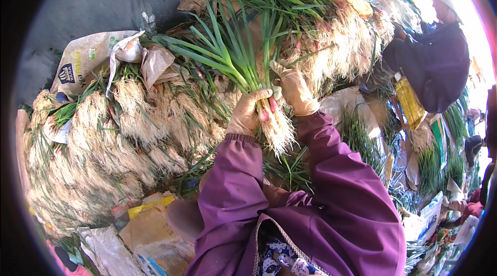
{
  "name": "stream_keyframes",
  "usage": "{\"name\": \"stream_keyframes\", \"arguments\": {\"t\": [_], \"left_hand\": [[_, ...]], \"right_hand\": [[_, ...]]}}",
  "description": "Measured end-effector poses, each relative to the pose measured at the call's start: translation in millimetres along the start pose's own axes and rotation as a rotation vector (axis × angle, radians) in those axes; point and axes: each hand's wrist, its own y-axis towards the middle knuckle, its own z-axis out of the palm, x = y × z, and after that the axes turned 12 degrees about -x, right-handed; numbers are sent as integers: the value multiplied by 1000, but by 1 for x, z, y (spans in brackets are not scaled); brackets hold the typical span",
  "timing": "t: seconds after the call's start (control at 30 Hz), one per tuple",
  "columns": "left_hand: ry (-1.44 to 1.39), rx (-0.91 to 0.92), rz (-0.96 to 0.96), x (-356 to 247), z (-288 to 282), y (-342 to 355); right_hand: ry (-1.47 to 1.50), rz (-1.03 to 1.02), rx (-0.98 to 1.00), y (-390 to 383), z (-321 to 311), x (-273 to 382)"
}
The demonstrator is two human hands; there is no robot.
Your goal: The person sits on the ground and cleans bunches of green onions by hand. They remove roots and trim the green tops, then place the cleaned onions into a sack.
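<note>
A bunch of spring onions (235,61) stands up in front of me, its long green leaves fanned upward. Pinkish bulbs and pale stringy roots (279,133) hang below. My left hand (246,113), in a pale glove, is closed round the stalks just above the bulbs. My right hand (297,89), gloved too, is closed at the right side of the bunch, its fingers on an upright green stalk beside the rest. What lies inside its curled fingers is partly hidden.
Piles of spring onions with matted roots (88,157) lie to the left, and another heap (336,43) is at the back right. A printed sack (85,61) and plastic sheets (152,224) lie among them. A person in dark clothes (435,63) sits at the right.
</note>
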Motion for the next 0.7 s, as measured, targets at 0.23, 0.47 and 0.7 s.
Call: {"name": "stream_keyframes", "arguments": {"t": [0.23,0.47,0.7], "left_hand": [[19,-40,-76,-1,-10,7],[-71,-94,187,-24,-12,-10],[-776,515,343,-58,6,-39]], "right_hand": [[886,423,334,-19,-19,-10],[-202,151,440,-56,-109,-8],[-1009,-1093,-165,17,-51,65]]}}
